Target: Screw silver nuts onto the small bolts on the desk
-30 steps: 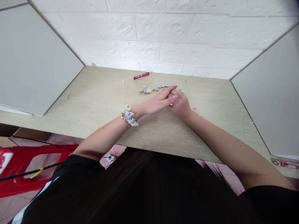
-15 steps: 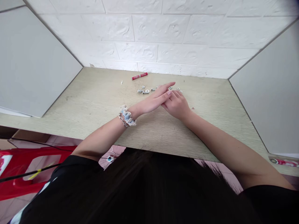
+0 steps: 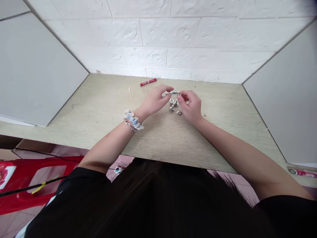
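Hands: parted since the earlier frame, when the left lay over the right and the two touched; a gap with metal in it now separates them
Left hand (image 3: 156, 99): fingers bent, thumb and forefinger curving towards the silver bolts, though from where I stand I cannot tell whether they pinch one
Right hand (image 3: 191, 105): thumb and forefinger drawn together at a small shiny piece (image 3: 179, 95), partly hidden, so I cannot tell how firmly it is pinched
Silver bolts (image 3: 175, 93): slim, smooth shanks lying between the fingertips, on the wall side
Metal cluster (image 3: 173, 103): stubby, gleaming pieces with round, flat bases, close together between the hands, now in plain view where the hands lay before
Washer (image 3: 179, 113): flat ring just beside the cluster, nearer the person
Red tube (image 3: 148, 82): slender cylinder with a pale band, lying near the wall as before
Left wrist: ruffled blue-and-white scrunchie (image 3: 133, 119) beside a linked metal bracelet (image 3: 129, 125)
Worktop (image 3: 213, 145): pale, with fine streaky grain
Wall (image 3: 153, 31): white, embossed like brick
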